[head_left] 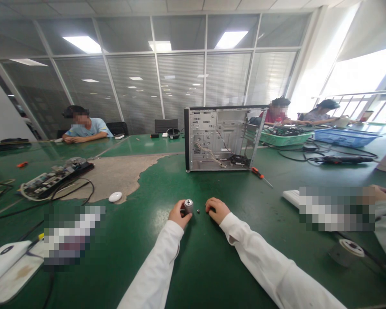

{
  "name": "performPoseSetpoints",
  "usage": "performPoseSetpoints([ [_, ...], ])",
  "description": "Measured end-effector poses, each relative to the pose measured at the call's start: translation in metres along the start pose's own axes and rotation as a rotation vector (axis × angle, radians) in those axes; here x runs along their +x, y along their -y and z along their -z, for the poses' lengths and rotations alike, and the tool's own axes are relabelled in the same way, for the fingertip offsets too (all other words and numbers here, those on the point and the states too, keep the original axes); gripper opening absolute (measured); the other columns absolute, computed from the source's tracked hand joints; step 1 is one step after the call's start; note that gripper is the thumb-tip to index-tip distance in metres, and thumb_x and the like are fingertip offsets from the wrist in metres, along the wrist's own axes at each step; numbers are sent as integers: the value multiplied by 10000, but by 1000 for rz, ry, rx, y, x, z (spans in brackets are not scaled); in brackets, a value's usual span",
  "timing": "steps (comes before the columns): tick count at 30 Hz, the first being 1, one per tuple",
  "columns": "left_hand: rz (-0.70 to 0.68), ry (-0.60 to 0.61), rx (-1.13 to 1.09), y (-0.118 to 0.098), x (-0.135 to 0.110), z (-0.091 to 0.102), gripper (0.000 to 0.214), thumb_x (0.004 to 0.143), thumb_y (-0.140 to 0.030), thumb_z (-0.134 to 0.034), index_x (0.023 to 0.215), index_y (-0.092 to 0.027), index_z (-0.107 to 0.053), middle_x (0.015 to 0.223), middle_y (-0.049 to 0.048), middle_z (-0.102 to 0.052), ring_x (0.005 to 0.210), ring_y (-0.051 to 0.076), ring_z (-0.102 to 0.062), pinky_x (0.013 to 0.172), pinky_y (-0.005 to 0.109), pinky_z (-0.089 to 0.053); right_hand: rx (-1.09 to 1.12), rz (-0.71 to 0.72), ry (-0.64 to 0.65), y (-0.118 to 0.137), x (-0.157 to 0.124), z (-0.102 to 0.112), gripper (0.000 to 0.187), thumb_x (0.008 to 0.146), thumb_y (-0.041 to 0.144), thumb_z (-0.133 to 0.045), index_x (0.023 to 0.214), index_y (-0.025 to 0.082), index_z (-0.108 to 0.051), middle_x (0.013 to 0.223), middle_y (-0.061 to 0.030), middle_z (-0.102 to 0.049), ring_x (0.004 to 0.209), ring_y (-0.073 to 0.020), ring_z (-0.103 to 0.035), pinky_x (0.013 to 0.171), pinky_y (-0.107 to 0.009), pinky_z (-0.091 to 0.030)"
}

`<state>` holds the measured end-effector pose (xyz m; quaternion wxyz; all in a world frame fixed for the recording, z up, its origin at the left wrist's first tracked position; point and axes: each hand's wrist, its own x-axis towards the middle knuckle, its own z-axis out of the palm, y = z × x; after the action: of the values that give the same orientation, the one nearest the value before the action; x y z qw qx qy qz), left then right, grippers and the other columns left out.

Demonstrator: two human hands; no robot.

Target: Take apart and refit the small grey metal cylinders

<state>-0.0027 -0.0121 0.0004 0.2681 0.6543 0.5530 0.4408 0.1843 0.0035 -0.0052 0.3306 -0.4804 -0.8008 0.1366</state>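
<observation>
Left hand closed around small silver cylinder, upright on green surface, well in front of open computer case. Tiny dark screw just right of cylinder. Right hand curled, knuckles down, grip contents hidden.

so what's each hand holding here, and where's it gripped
The left hand grips a small metal cylinder by its side, upright on the table. The right hand rests beside it, apparently holding nothing.
</observation>
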Motion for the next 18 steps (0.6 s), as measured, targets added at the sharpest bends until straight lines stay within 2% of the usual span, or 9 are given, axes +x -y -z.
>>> performPoseSetpoints([
  [10, 4, 31, 40, -2, 0, 2, 411, 529, -96, -578, 925, -162, -491, 899, 62, -573, 787, 167, -533, 593, 252, -426, 8, 25, -33, 2, -1, 0, 166, 558, 56, -418, 589, 183, -520, 728, -11, -524, 742, -127, -476, 699, -261, -369],
  [15, -4, 77, 10, -6, -1, 6, 398, 540, -130, -578, 926, -163, -485, 906, 63, -570, 809, 174, -531, 611, 259, -430, 120, 26, -170, 15, -4, 0, 232, 603, 57, -378, 729, 181, -528, 735, -9, -520, 652, -97, -477, 589, -221, -389],
  [18, -4, 105, -58, -9, -2, 8, 384, 538, -124, -576, 910, -160, -485, 877, 59, -575, 794, 172, -538, 614, 261, -434, 221, 28, -174, 32, -9, -1, 270, 628, 97, -404, 865, 186, -497, 785, -10, -527, 661, -94, -485, 567, -212, -399],
])
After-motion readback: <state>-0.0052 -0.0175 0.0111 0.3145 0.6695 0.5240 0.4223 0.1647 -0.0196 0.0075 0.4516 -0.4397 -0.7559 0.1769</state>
